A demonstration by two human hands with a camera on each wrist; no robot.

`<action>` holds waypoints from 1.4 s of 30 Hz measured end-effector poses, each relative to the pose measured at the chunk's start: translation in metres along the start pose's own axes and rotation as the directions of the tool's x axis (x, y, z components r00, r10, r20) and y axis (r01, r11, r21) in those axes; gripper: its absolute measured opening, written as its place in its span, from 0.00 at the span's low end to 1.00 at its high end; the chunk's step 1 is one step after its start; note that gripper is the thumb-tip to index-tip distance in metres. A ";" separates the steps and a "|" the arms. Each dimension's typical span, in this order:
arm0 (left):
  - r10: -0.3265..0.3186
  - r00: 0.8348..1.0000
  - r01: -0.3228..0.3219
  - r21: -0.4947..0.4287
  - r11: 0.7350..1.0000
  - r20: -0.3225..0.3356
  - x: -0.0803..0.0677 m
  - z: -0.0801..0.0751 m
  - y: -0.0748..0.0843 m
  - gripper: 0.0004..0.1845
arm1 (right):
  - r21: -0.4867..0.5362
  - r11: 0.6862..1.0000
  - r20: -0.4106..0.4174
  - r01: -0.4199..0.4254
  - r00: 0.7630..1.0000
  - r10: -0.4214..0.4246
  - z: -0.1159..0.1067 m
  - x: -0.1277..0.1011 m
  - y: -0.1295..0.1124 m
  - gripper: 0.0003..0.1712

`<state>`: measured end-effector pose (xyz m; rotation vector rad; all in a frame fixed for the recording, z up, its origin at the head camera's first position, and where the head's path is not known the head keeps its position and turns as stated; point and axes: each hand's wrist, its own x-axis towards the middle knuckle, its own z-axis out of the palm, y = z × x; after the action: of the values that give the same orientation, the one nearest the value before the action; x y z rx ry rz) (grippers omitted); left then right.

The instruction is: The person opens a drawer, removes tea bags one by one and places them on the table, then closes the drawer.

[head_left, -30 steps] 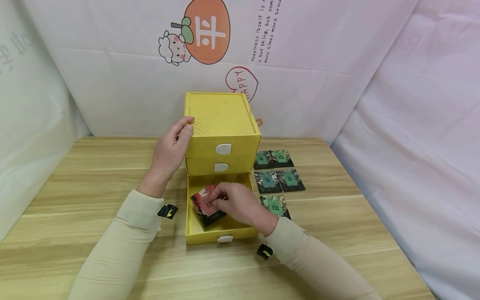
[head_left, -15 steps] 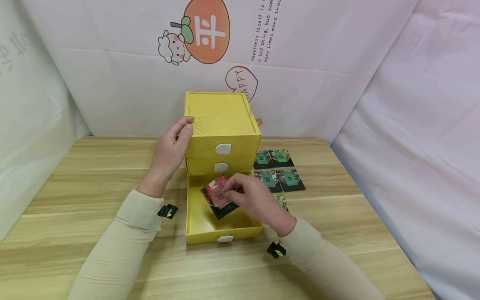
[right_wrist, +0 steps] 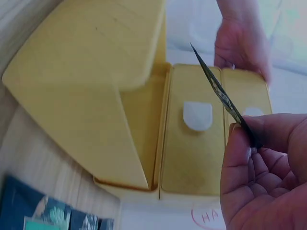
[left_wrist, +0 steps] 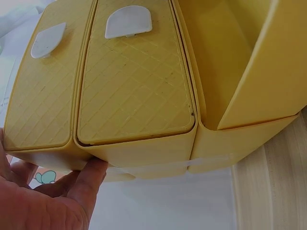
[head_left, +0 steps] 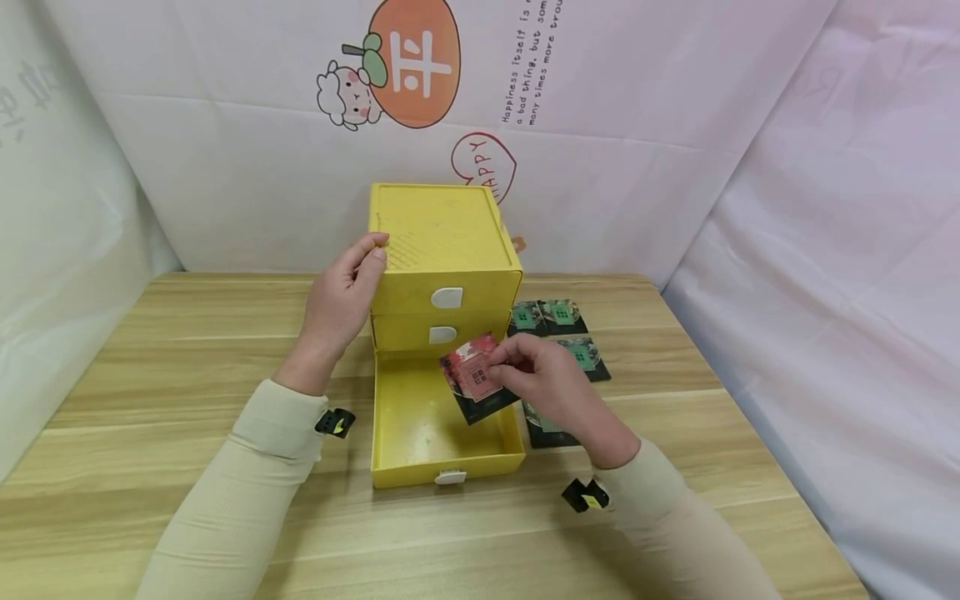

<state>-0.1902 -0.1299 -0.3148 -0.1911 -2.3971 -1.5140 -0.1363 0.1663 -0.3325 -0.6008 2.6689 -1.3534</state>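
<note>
A yellow three-drawer box [head_left: 442, 242] stands mid-table, and its bottom drawer [head_left: 408, 425] is pulled out and shows a bare floor. My left hand [head_left: 372, 252] grips the box's upper left corner, thumb and fingers curled against its side [left_wrist: 91, 170]. My right hand [head_left: 504, 372] pinches a red-and-black packet [head_left: 474, 379] above the drawer's right rim. The right wrist view shows that packet [right_wrist: 220, 93] edge-on between thumb and fingers, in front of the box [right_wrist: 192, 158]. The top two drawers [left_wrist: 134, 91] are closed.
Several green-and-black packets [head_left: 558, 317] lie on the wooden table [head_left: 187, 350] right of the box, partly hidden by my right hand. White sheeting walls in the back and both sides. Bare wood lies left of the box and along the front.
My right hand has lifted the red-and-black packet out of the bottom drawer, up and to the right. The left hand has stayed on the box.
</note>
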 end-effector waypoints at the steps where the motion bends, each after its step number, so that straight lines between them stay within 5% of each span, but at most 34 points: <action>1: 0.000 1.000 0.000 -0.001 1.000 0.001 0.000 0.000 0.000 0.28 | 0.002 1.000 -0.007 -0.005 1.000 0.005 -0.003 -0.001 0.002 0.03; 19: -0.012 1.000 0.012 0.005 1.000 -0.003 0.001 0.001 -0.002 0.29 | 0.051 0.986 -0.088 -0.156 0.983 0.160 -0.057 -0.016 0.044 0.12; 31: -0.016 1.000 0.016 0.023 1.000 -0.007 0.002 0.001 -0.003 0.29 | -0.030 0.968 -0.145 -0.249 0.959 0.242 -0.079 -0.027 0.081 0.14; 42: -0.016 1.000 0.016 0.023 1.000 -0.006 0.002 0.001 -0.002 0.28 | -0.181 0.933 -0.108 -0.312 0.949 0.297 -0.090 -0.039 0.110 0.13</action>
<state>-0.1926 -0.1305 -0.3165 -0.1623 -2.4164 -1.4908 -0.1565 0.3080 -0.3690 -0.1357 2.8286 -1.0603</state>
